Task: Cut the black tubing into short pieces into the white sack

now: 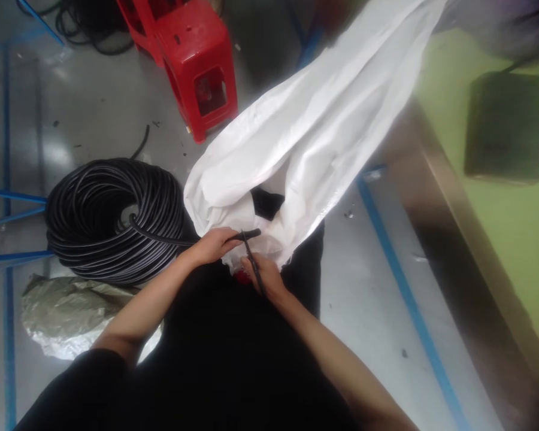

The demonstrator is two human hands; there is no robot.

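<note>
My left hand point(215, 244) grips a black tube point(247, 234) that runs back to a large black coil point(112, 218) on the floor at my left. The tube's free end pokes out to the right over the mouth of a big white woven sack point(314, 131). My right hand point(265, 276) holds scissors point(253, 263) with dark blades, which point up and meet the tube just past my left fingers. A bit of red handle shows under my right hand. The sack's open mouth lies over my lap, with something dark inside.
A red plastic stool point(197, 66) stands on the grey floor ahead. A crumpled grey-green plastic bag point(67, 311) lies by the coil. Blue lines point(408, 299) mark the floor. At the right a metal-edged table point(453, 227) with a green top carries a dark flat box point(505, 126).
</note>
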